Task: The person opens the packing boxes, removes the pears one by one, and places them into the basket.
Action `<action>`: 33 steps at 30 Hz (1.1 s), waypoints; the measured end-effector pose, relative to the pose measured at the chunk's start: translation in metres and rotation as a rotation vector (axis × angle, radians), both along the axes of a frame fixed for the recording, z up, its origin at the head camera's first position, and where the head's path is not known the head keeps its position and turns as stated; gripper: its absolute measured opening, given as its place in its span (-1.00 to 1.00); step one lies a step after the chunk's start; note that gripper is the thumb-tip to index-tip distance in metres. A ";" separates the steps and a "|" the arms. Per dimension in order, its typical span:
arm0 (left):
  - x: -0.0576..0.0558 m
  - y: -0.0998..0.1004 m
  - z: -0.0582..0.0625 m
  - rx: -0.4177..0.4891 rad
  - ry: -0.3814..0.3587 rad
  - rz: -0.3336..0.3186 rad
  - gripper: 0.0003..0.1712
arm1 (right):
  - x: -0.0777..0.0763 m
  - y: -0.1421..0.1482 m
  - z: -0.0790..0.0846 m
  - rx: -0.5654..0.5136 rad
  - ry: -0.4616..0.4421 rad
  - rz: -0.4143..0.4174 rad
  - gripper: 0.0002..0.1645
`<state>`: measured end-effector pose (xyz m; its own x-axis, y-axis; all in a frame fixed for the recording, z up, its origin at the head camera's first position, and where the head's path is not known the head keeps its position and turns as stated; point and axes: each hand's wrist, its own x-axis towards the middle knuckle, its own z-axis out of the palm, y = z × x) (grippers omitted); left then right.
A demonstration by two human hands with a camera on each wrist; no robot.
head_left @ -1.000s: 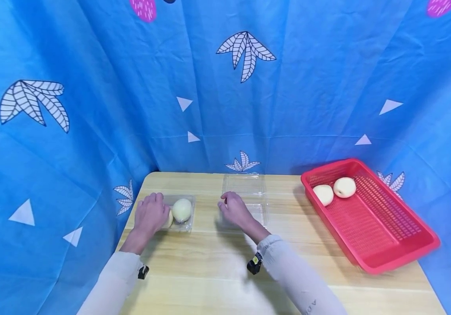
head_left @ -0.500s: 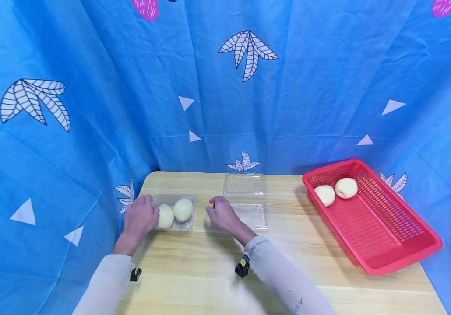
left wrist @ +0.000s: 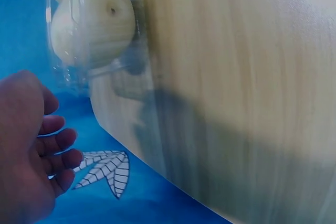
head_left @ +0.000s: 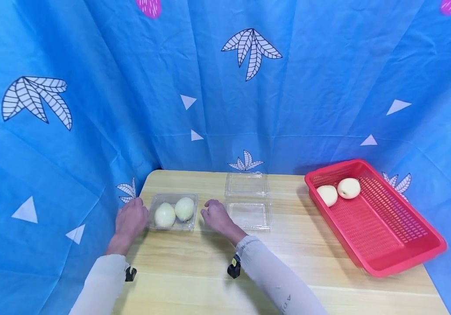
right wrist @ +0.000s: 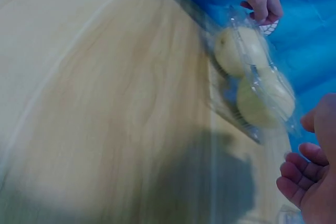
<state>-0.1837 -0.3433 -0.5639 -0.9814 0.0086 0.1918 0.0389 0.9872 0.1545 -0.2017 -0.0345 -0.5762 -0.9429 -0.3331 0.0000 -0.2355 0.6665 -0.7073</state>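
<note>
Two pale yellow round fruits [head_left: 164,215], each with a small stem hollow, sit side by side in a clear plastic clamshell box [head_left: 174,196] at the table's left end. Clear plastic covers the fruits. My left hand [head_left: 130,221] is just off the box's left side, its fingers loosely bent and holding nothing. To the box's right is my right hand [head_left: 217,216], also with nothing in its loosely curled fingers. In the right wrist view the boxed fruits [right wrist: 265,98] lie between both hands.
A second clear clamshell box [head_left: 248,215] lies opened out behind the right hand, its lid [head_left: 246,183] toward the curtain. On the right stands a red plastic basket [head_left: 371,227] with two more pale fruits [head_left: 349,188]. Blue patterned curtains [head_left: 225,87] border the wooden table [head_left: 194,280].
My left hand has drawn off leftward, uncovering the left fruit and the box. My right hand has moved left from in front of the opened box to the gap between the boxes.
</note>
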 end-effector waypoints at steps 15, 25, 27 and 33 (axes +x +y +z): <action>-0.001 -0.011 -0.009 0.048 -0.133 -0.054 -0.63 | 0.006 -0.021 -0.009 0.136 0.055 0.071 -0.59; 0.003 -0.010 -0.018 0.051 -0.073 -0.159 -0.71 | 0.012 -0.027 -0.012 0.522 0.264 0.239 -0.70; 0.004 -0.010 -0.017 0.073 -0.089 -0.161 -0.67 | 0.013 -0.029 -0.012 0.577 0.293 0.255 -0.73; 0.009 -0.006 -0.014 0.120 -0.162 -0.128 -0.57 | 0.017 -0.032 -0.012 0.633 0.259 0.248 -0.69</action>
<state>-0.1744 -0.3495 -0.5775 -0.9918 0.1214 0.0391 0.1275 0.9501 0.2846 -0.1845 -0.0669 -0.5880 -0.8354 -0.5472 -0.0508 -0.5404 0.8348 -0.1051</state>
